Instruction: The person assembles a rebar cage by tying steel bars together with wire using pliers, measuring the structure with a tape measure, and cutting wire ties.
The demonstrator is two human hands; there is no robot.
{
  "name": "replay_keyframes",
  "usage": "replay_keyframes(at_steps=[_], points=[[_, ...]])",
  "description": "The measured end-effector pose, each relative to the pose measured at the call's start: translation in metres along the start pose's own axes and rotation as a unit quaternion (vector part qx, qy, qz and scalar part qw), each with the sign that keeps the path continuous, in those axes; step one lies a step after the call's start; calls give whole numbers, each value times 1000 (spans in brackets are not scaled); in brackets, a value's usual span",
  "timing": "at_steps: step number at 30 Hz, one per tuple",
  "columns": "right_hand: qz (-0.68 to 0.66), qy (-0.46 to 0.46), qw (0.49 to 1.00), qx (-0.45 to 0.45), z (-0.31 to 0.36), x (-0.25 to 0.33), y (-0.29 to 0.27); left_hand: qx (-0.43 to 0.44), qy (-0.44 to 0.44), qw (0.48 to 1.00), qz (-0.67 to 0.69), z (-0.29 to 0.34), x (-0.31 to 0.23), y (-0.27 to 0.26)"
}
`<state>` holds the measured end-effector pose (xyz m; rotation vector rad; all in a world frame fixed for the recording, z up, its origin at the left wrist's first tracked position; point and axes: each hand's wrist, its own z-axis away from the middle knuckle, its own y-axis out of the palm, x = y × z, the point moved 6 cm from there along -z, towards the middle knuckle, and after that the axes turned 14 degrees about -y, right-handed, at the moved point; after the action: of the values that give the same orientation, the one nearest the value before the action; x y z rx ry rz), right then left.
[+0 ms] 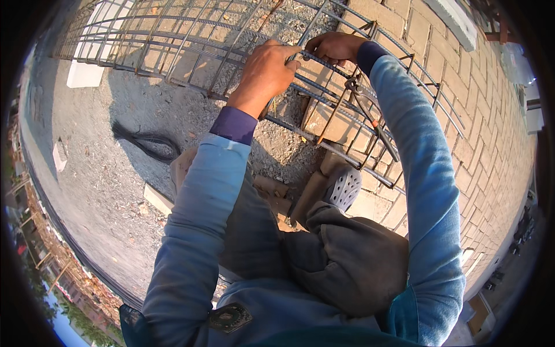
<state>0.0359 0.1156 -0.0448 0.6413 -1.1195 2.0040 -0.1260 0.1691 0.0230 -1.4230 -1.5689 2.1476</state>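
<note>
A long cage of ribbed steel rebar (193, 53) runs from the far left toward the right under both hands. My left hand (263, 75) is closed around a cross bar of the cage, its thumb and index finger at a bar crossing. Just to the right, my right hand (335, 47) is bent over a lengthwise bar with its fingers curled together at the same crossing. Whatever is between the right fingertips is too small to make out. A pair of pincers (370, 115) with orange marks on its handles rests on the cage below my right wrist.
A looped bundle of thin dark wire (151, 144) lies on the gravel at left. White blocks (87, 74) support the cage's far end. Brick paving (462, 110) spreads to the right, with a pale concrete beam (454, 23) on it. My grey clog (345, 188) is close beside the cage.
</note>
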Motion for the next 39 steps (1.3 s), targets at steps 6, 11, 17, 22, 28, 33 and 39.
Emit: replay_keyframes(at_steps=[6, 11, 17, 22, 28, 33, 39], points=[[118, -48, 990, -58, -6, 16, -10, 6, 12, 999, 41, -16, 8, 8], [176, -108, 963, -172, -7, 28, -14, 50, -16, 994, 98, -25, 9, 1], [76, -148, 959, -230, 7, 27, -2, 0, -59, 981, 187, -41, 14, 3], [89, -157, 943, -279, 18, 37, 2, -163, 75, 983, 26, -54, 17, 11], [17, -58, 968, -243, 14, 28, 7, -157, 16, 987, 9, -53, 31, 13], [119, -135, 962, -208, 11, 34, 6, -134, 134, 980, 61, -40, 26, -1], [236, -261, 905, -240, 11, 35, 12, -27, 131, 991, -25, -27, 37, 13]])
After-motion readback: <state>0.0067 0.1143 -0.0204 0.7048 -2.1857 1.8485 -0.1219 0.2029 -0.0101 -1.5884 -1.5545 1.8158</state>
